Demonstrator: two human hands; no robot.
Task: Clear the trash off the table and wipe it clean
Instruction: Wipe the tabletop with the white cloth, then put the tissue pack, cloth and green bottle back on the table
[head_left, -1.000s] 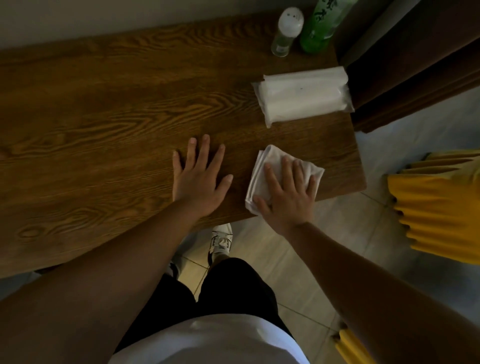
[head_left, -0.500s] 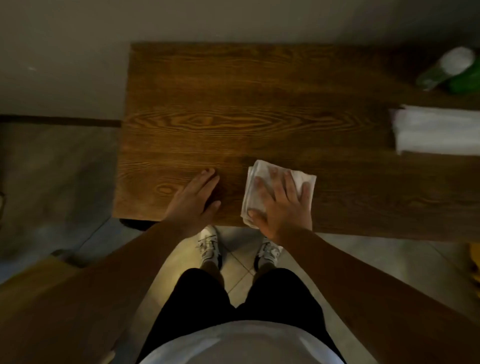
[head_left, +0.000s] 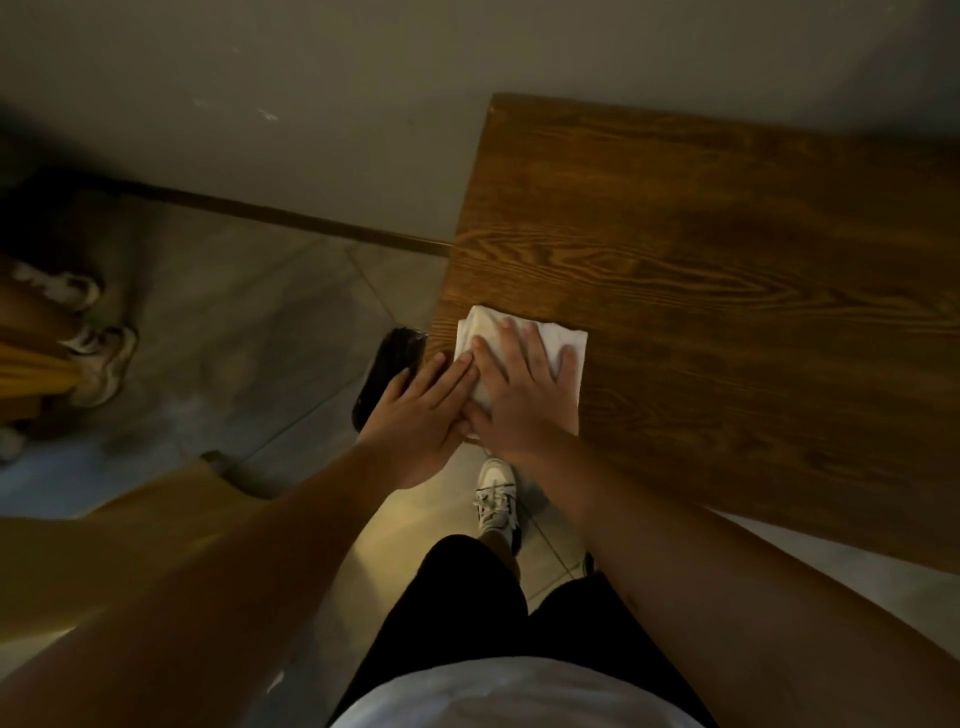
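Observation:
A folded white cloth (head_left: 480, 327) lies at the near left corner of the dark wooden table (head_left: 727, 291). My right hand (head_left: 519, 395) presses flat on the cloth with fingers spread. My left hand (head_left: 421, 410) lies flat at the table's left edge, its fingertips touching the cloth's left side and the right hand's thumb. Most of the cloth is hidden under my right hand.
A black bin (head_left: 387, 379) stands on the tiled floor just left of the table corner. Another person's white shoes (head_left: 101, 364) are at the far left. A wall runs behind the table. My own shoe (head_left: 496, 499) is under the table edge.
My right hand has slid the cloth leftward along the near edge to the table's left corner. My left hand moved with it and now touches the cloth. The bottles and tissue pack left the view.

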